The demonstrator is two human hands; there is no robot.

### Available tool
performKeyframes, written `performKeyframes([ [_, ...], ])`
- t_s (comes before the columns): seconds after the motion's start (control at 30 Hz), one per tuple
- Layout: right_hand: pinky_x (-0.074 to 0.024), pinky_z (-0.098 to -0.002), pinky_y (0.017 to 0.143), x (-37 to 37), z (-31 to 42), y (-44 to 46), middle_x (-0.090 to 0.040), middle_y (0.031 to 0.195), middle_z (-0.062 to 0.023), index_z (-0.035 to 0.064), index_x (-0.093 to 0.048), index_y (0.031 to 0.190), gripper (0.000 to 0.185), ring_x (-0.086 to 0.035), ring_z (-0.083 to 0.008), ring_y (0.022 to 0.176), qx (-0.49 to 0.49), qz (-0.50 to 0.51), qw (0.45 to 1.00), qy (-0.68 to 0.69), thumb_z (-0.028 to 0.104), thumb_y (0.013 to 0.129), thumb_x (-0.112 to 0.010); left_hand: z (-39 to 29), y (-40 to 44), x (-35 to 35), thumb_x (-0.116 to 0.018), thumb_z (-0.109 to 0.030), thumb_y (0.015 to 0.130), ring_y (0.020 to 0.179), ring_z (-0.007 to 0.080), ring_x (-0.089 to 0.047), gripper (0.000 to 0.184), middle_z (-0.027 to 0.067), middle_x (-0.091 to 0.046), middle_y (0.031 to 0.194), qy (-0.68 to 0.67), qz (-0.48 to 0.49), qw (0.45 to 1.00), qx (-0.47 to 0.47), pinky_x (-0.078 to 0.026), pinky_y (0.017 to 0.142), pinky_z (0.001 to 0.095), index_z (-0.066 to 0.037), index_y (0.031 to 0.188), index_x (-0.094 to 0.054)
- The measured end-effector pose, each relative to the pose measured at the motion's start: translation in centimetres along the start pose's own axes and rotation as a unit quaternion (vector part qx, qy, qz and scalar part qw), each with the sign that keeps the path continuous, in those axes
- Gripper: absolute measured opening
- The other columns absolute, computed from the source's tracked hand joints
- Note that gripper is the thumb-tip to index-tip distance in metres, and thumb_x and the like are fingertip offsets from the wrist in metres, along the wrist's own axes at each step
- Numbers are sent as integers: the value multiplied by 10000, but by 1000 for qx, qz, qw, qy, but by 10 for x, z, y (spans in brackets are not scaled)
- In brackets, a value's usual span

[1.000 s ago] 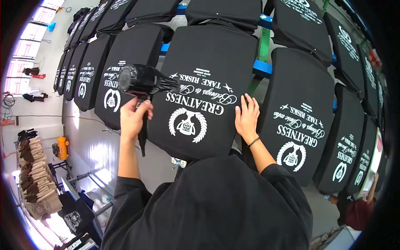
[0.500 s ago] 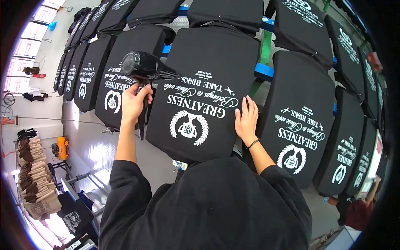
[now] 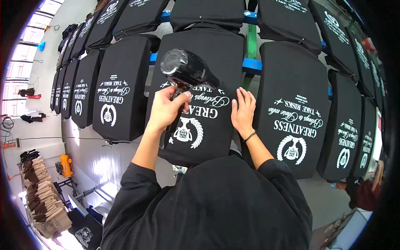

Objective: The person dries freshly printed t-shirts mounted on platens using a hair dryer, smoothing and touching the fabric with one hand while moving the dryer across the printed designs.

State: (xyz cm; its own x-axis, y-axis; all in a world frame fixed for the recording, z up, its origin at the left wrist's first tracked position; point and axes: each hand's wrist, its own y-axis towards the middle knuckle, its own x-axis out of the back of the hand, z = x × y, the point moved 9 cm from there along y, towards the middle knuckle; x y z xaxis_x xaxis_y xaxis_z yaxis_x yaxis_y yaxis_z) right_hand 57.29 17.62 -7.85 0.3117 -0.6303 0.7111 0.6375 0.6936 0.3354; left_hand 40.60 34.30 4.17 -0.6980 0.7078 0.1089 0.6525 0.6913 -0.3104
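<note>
My left hand is closed around the handle of a black hair dryer. The dryer hovers over a black T-shirt stretched on a board, its nozzle pointing right, above the white print. Part of the lettering and the left side of the wreath are hidden behind the dryer and my hand. With fingers stretched out, my right hand lies along the right edge of the same shirt, beside the words. A dark bracelet circles that wrist.
More printed black shirts on boards flank this one, such as the right neighbour and left neighbour. Blue rails run between rows. An orange tank and stacked beige garments stand left. Another person is at far right.
My left hand has carried the hair dryer rightward, from the shirt's left edge to over its print. My right hand stays at the right edge. The view has shifted slightly.
</note>
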Motion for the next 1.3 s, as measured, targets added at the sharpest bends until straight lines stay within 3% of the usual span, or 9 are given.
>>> performKeyframes([
  [0.27, -303, -514, 1081, -24, 19, -11, -342, 1480, -158, 105, -487, 1383, 513, -322, -423, 1326, 64, 104, 991, -56, 229, 902, -612, -10, 9, 69, -650, -131, 899, 578, 87, -569, 174, 42, -626, 695, 75, -127, 988, -36, -452, 547, 221, 23, 825, -615],
  [0.47, -236, -595, 1094, -47, 27, 5, -259, 1537, -143, 205, -474, 1415, 565, -225, -421, 1395, 116, 127, 977, -123, 437, 911, -579, -6, -1, 84, -626, -149, 921, 598, 90, -570, 188, 49, -636, 723, 63, -134, 989, -22, -465, 567, 228, 17, 833, -621],
  [0.53, -236, -595, 1095, -48, 30, 6, -257, 1540, -141, 202, -479, 1412, 564, -223, -419, 1397, 118, 129, 976, -129, 437, 910, -581, -8, -8, 85, -627, -147, 921, 604, 89, -574, 185, 54, -643, 736, 103, -149, 983, -23, -469, 571, 230, 17, 834, -622],
  [0.8, -246, -588, 1093, -50, 28, 8, -293, 1521, -151, 168, -495, 1396, 564, -246, -416, 1389, 108, 124, 978, -126, 433, 907, -589, 8, -61, 86, -633, -108, 905, 614, 114, -582, 144, 77, -646, 769, 46, -143, 989, -4, -465, 574, 254, 29, 869, -603],
  [0.97, -261, -557, 1089, -39, 36, 9, -325, 1495, -160, 153, -501, 1388, 537, -279, -415, 1365, 131, 90, 981, -113, 395, 917, -590, 5, -57, 40, -643, -79, 888, 616, 106, -581, 135, 72, -644, 746, 21, -109, 993, -49, -465, 570, 251, 51, 912, -615],
  [1.1, -280, -548, 1069, -18, 29, 5, -359, 1473, -171, 138, -516, 1371, 506, -310, -411, 1344, 125, 56, 986, -93, 328, 910, -608, 16, -38, -1, -646, -86, 887, 605, 106, -582, 139, 54, -629, 706, 2, -50, 999, -5, -462, 575, 242, 50, 888, -619],
  [1.3, -292, -520, 1069, 2, 10, -10, -368, 1458, -179, 104, -517, 1363, 473, -315, -413, 1338, 88, 42, 993, -64, 263, 923, -593, 3, -31, -24, -646, -97, 889, 597, 94, -575, 143, 53, -633, 707, 53, -48, 997, -24, -458, 576, 237, 39, 854, -620],
])
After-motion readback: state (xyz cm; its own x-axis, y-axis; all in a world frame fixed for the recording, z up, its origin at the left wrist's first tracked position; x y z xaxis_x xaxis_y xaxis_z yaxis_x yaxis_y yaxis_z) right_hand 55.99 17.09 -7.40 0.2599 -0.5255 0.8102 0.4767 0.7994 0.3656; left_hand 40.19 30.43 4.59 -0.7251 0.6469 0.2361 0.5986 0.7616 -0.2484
